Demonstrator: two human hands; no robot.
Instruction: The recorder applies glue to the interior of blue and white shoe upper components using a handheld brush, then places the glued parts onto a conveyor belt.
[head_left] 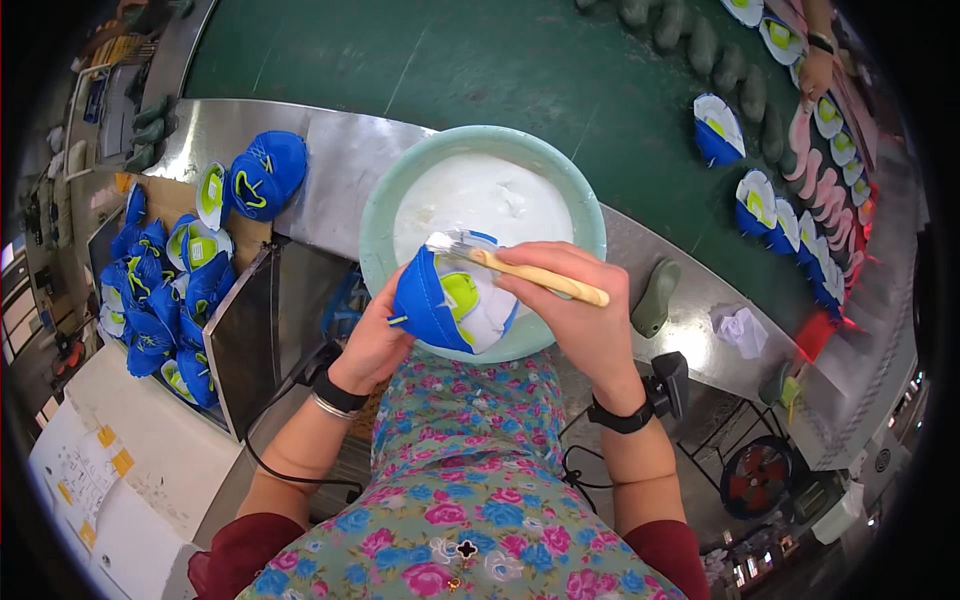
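Observation:
My left hand is closed around a blue shoe upper with a white underside edge and lime-green lining, its open side turned toward my right hand. In my right hand is a brush with a pale wooden handle, gripped between thumb and fingers. The whitish bristles touch the upper's far edge. Both hands work over the near side of a pale green basin, which holds white liquid. The upper hides part of the basin's near side.
At left, a bin is heaped with blue uppers; another upper lies on the metal ledge. Beyond runs a green belt carrying uppers and lasts. A dark green last and crumpled paper lie right. A co-worker's hand reaches in far right.

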